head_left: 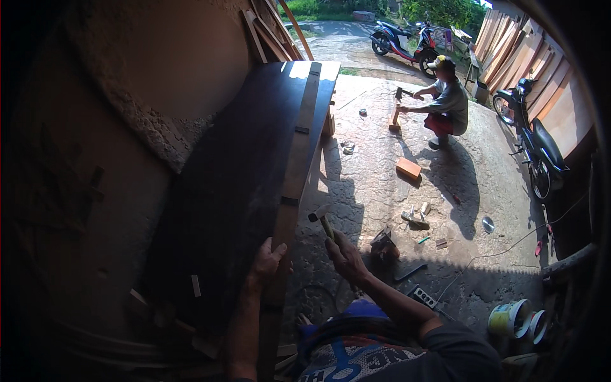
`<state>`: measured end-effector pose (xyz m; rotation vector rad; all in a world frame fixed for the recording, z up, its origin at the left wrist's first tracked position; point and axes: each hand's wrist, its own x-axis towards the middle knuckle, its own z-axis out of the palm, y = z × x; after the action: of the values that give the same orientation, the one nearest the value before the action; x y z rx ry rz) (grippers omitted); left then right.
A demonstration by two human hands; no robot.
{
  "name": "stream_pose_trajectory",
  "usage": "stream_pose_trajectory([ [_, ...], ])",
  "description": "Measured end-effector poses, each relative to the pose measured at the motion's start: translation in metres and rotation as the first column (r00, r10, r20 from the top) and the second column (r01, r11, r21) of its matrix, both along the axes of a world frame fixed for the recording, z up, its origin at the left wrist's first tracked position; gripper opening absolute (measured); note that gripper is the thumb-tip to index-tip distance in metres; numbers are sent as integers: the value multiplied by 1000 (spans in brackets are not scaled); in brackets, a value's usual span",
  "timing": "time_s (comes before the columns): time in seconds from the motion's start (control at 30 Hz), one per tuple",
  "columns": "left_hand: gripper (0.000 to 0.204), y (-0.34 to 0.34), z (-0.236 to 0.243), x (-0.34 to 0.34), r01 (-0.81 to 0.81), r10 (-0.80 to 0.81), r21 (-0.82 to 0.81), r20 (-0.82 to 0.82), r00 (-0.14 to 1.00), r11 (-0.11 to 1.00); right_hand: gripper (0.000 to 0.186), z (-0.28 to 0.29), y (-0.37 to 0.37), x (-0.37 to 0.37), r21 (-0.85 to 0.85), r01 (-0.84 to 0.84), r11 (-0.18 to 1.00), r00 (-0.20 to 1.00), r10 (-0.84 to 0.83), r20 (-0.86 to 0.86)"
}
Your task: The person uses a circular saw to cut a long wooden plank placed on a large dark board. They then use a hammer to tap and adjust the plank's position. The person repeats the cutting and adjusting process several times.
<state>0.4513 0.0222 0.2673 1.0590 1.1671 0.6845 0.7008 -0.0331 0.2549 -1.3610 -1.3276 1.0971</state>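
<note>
A long wooden board (291, 178) with several dark rectangular slots runs lengthwise along the right edge of a dark tabletop (223, 159). My left hand (268, 261) is closed on the near part of this board, thumb on top and fingertips showing at its right side. In my right hand (345, 256) is a hammer (326, 224), gripped by its handle and raised beside the board. The hammer's head is up and apart from the wood. A small pale wood strip (196, 286) lies on the tabletop's near end.
Ahead on the right a person (450, 102) squats, holding a hatchet-like tool (405, 94) over a wood piece (394, 118). An orange-brown block (408, 168), a power strip (423, 297), a cable and buckets (509, 318) are on the floor. Motorbikes (538, 143) stand beyond.
</note>
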Motion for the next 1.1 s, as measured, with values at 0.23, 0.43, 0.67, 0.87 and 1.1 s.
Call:
stream_pose_trajectory([
  [0.23, 29, -15, -2, 1, 35, -39, -110, -29, 999, 993, 53, 25, 6, 20, 422, -145, 895, 899, -59, 434],
  [0.43, 31, -20, 1, 0, 89, -99, -116, -79, 992, 989, 76, 24, -2, 30, 210, -357, 910, 690, 105, 716],
  [0.67, 33, -22, -4, 3, 78, -83, -69, -78, 993, 995, 80, 30, -6, 29, 231, -372, 899, 660, 81, 747],
  [0.87, 30, -24, 8, 3, 90, -95, -87, -47, 994, 992, 80, 21, 3, 27, 199, -343, 918, 598, 51, 800],
  [1.1, 28, -24, 16, 3, 84, -91, -68, -113, 989, 994, 78, 31, -6, 23, 335, -351, 874, 670, -16, 742],
])
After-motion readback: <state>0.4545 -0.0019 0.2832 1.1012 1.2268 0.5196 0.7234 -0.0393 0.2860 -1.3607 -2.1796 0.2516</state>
